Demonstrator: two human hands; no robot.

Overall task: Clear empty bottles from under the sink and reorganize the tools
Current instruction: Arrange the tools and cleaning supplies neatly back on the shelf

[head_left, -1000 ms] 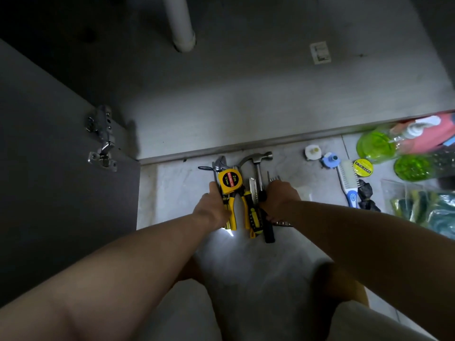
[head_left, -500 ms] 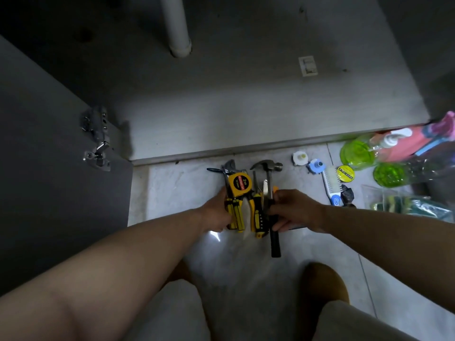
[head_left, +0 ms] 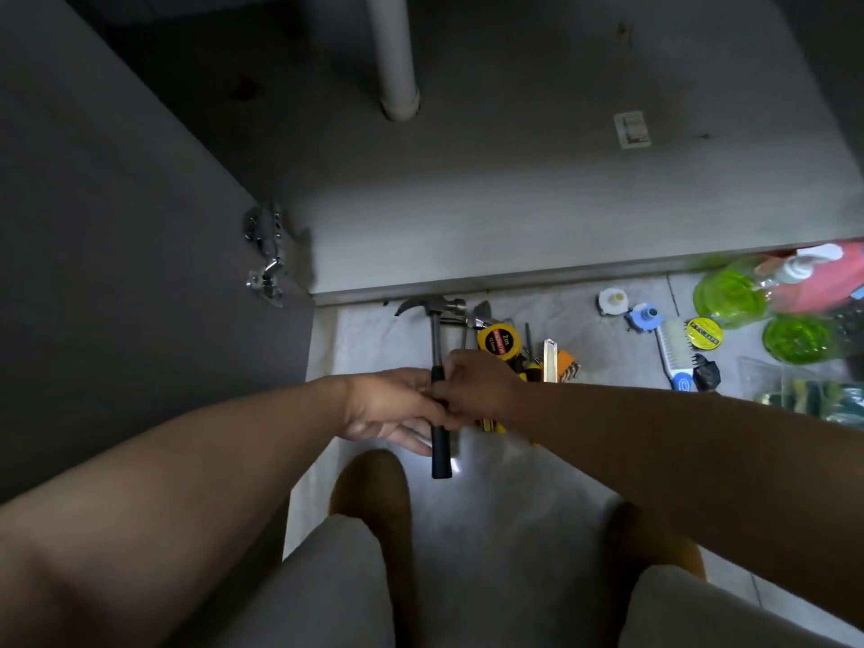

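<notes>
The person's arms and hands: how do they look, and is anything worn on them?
Both arms are bare as far as the picture shows: no sleeve on the left arm or the right arm. The left hand and the right hand wear no glove, and no watch or band shows at the wrists. Whether a finger has a ring, I cannot tell.

The right hand (head_left: pixel 481 390) is covering the hammer's (head_left: pixel 437 339) mid-handle. At three o'clock, blurred green bottles (head_left: pixel 729 297) are running off-frame.

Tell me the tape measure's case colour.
The tape measure is yellow with a black label; head view.
</notes>
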